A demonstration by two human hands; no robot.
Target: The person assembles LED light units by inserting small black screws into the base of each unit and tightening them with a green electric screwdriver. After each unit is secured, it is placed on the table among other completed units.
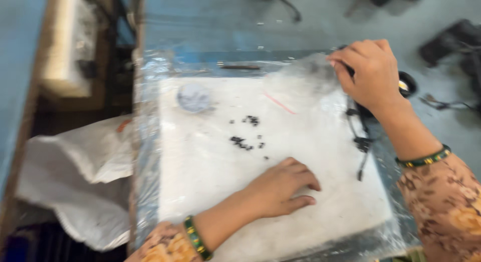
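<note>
Left hand [283, 187] flat on white board [200, 182], holding nothing. Right hand [368, 71] pinches clear bag [300, 79]. Risk: bag sweeps small black parts [245, 139], scattering them off board.

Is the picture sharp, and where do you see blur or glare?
Head view: the whole frame is soft with motion blur; the right hand and the clear bag it pinches are most smeared; the left hand rests flat on the white board, somewhat sharper; the small black parts are only dark specks; the plastic wrap at the edge shows pale glare.
</note>
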